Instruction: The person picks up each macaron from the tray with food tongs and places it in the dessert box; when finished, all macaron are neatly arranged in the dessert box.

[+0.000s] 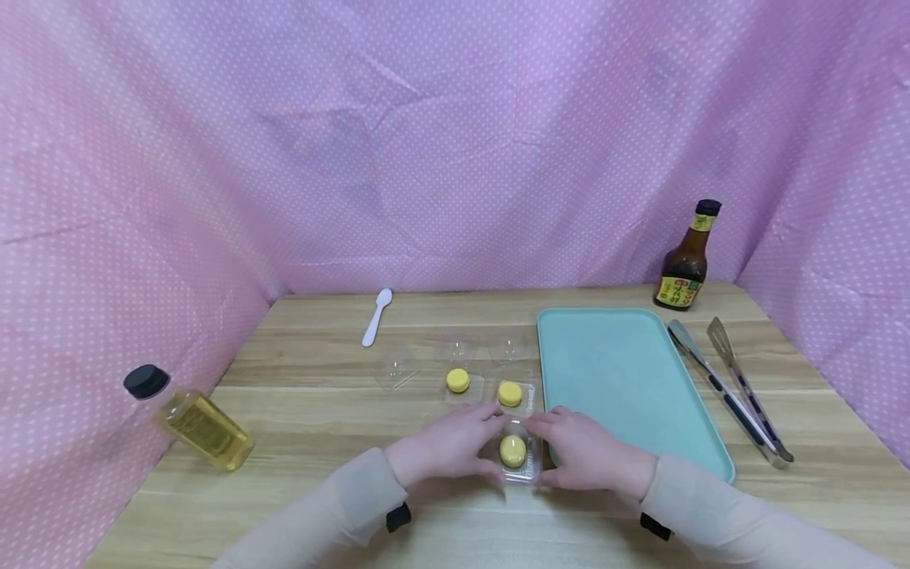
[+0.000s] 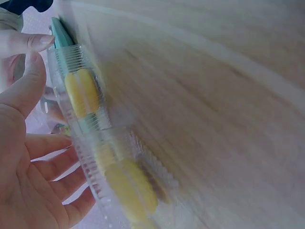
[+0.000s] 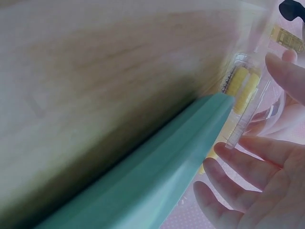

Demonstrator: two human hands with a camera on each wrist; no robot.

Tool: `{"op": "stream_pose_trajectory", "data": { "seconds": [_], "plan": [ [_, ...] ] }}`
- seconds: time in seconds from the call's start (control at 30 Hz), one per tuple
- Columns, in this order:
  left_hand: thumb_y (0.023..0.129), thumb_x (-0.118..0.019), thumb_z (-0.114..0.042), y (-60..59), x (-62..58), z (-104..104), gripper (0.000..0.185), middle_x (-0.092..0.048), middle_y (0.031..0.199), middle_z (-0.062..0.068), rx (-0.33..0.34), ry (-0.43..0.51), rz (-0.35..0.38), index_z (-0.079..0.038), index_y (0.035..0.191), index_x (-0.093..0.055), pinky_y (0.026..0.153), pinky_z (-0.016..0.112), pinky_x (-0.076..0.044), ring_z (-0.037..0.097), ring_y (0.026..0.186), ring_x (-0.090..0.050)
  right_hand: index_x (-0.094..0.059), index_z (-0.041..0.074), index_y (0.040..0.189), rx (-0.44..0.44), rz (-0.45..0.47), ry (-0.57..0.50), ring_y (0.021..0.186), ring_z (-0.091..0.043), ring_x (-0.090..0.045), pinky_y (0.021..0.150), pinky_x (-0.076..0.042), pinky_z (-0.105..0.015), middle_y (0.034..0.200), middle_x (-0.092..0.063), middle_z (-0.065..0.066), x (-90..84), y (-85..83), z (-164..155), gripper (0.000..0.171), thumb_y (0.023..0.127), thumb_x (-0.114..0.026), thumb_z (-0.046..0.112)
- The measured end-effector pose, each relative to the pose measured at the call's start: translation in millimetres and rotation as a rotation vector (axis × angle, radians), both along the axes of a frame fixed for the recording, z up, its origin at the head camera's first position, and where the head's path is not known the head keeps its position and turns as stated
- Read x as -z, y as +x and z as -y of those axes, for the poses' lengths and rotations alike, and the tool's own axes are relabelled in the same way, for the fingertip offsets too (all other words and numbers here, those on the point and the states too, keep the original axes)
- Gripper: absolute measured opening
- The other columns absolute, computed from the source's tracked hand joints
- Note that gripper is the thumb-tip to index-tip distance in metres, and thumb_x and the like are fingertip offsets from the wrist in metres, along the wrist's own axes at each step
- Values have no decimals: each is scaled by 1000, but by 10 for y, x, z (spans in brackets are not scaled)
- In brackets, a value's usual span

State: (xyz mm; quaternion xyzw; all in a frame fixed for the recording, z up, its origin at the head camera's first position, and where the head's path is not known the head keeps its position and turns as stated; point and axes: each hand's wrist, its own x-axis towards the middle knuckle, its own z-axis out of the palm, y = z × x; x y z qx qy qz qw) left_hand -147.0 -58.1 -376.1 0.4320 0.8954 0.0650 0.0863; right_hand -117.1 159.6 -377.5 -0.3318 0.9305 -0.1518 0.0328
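A clear plastic blister tray [image 1: 524, 472] lies near the table's front edge with a round yellow cake [image 1: 513, 450] in its near cell. Another yellow cake [image 1: 509, 393] and a third [image 1: 458, 380] sit in clear cells just behind. My left hand [image 1: 449, 442] rests against the tray's left side and my right hand [image 1: 581, 452] against its right side, fingers relaxed and fairly straight. In the left wrist view the open palm [image 2: 24, 157] lies beside the ribbed tray [image 2: 95, 129] and its cake [image 2: 82, 91]. The right wrist view shows spread fingers [image 3: 267, 186] beside the tray's edge [image 3: 243, 119].
A teal serving tray [image 1: 626, 379] lies directly right of the hands; metal tongs [image 1: 732, 387] and a dark sauce bottle [image 1: 688, 257] are beyond it. A white plastic spoon [image 1: 377, 316] lies at the back, an oil bottle [image 1: 192, 419] on its side at left. Pink cloth walls surround the table.
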Motion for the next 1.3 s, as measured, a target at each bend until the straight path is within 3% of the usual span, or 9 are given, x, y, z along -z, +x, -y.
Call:
{"op": "stream_pose_trajectory", "data": {
  "seconds": [0.17,0.33,0.53,0.83,1.07,1.3],
  "plan": [
    [84,-64,-50,-10,-15,61,67,-54,131,2,2,65,0,-11,136,-50,106,32,-41,16,121,-51,-60,1,122,10,20,8,107,-30,-58,90,-50,-47,120,-64,-13,5,4,0,68,67,-82,34],
    [88,-63,-44,-29,-30,146,55,-56,127,3,-3,130,-54,-10,131,-55,103,33,-44,16,117,-53,-60,0,122,11,29,9,107,-31,-58,90,-50,-47,121,-63,-13,14,9,-3,69,67,-82,34],
    [89,-64,-37,-54,-74,293,55,-53,132,9,-118,220,-82,-6,133,-52,104,40,-43,24,121,-52,-59,0,123,8,13,5,108,-30,-58,91,-50,-46,121,-63,-13,37,1,-3,68,68,-82,34],
    [86,-70,-27,-202,-8,636,57,-53,129,15,-292,343,-114,-1,132,-51,102,45,-44,31,119,-53,-58,1,124,-10,7,0,110,-29,-57,92,-49,-46,122,-62,-12,57,-7,-19,68,70,-81,35],
    [83,-72,-19,-327,34,852,53,-55,124,18,-351,415,-176,3,127,-54,98,48,-45,33,113,-54,-57,1,125,-13,25,1,112,-29,-57,93,-49,-45,124,-61,-12,51,-14,-28,68,71,-80,35],
    [82,-73,-16,-392,29,1001,51,-53,126,21,-405,438,-169,3,126,-54,101,49,-43,36,116,-53,-57,1,126,-20,34,-4,113,-30,-56,94,-48,-45,125,-60,-13,49,-23,-36,68,72,-80,35]
  ]
}}
